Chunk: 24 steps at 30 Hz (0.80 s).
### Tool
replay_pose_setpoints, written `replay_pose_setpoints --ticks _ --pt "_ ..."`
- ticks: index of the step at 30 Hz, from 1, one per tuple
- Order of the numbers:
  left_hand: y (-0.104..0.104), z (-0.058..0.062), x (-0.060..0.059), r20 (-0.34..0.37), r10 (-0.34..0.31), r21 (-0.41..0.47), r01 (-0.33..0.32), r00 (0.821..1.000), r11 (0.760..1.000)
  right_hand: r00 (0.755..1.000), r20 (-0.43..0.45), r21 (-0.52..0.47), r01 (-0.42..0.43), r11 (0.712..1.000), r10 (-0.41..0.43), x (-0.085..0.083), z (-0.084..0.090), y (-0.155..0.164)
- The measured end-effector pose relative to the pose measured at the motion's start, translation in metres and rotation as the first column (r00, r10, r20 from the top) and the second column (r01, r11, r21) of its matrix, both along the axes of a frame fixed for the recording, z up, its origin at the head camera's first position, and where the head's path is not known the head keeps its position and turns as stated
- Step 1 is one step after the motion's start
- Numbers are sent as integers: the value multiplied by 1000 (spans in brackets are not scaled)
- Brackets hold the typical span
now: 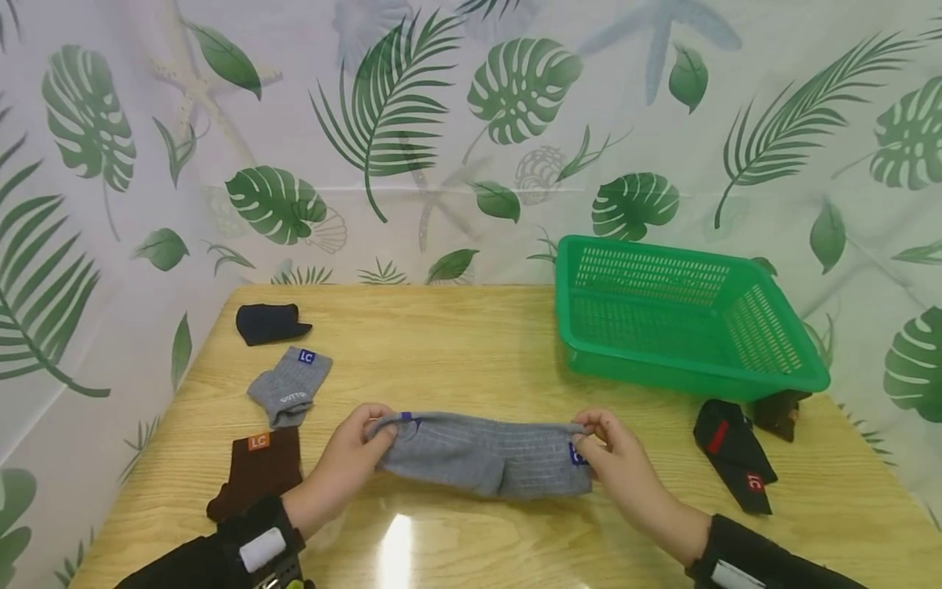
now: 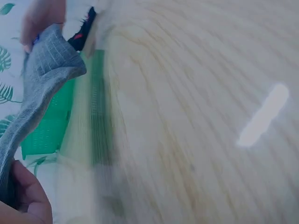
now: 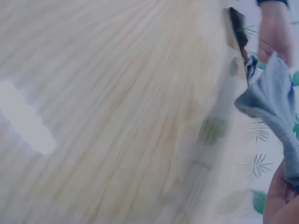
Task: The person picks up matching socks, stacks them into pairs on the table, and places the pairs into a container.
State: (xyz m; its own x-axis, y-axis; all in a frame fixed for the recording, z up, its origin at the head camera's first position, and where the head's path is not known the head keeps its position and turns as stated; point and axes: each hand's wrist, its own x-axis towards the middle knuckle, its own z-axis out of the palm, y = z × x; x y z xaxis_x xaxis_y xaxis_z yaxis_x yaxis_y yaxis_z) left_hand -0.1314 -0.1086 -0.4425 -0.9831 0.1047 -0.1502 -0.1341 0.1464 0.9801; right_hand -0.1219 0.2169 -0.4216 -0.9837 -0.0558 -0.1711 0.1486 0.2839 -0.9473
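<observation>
A stretch of grey ribbed sock fabric (image 1: pixel 456 454) spans the space between both hands, above the table, with a blue label at each end. My left hand (image 1: pixel 356 450) pinches its left end between thumb and fingers. At the opposite end, my right hand (image 1: pixel 618 458) pinches the upper corner beside the blue LC label. A fold runs down the middle of the fabric, and I cannot tell whether it is one sock or two. In the left wrist view the sock fabric (image 2: pixel 51 60) slants up from the left hand (image 2: pixel 32 196); the right wrist view shows the right hand (image 3: pixel 280 200) below it.
Along the table's left side lie a black sock (image 1: pixel 272 324), a grey sock (image 1: pixel 290 386) and a brown sock (image 1: pixel 257 474). A green plastic basket (image 1: pixel 662 364) stands at the back right. Black socks with red marks (image 1: pixel 736 458) and a dark brown item (image 1: pixel 780 413) lie near it.
</observation>
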Motion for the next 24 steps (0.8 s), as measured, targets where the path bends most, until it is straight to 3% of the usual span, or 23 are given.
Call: replay_pose_setpoints --ticks 4,8,17,24 --pt "2 -8 -3 159 48 92 -63 986 994 990 134 -104 64 992 -50 -8 -5 0" --pt "3 -19 -6 254 66 118 -98 965 988 980 190 -125 84 989 -59 -11 -14 1" --pt "4 -37 -8 367 114 148 -179 923 973 983 148 -28 112 993 -106 -21 -39 5" --pt "9 -41 -7 345 115 131 -169 931 977 981 179 31 65 997 -69 -24 -41 9"
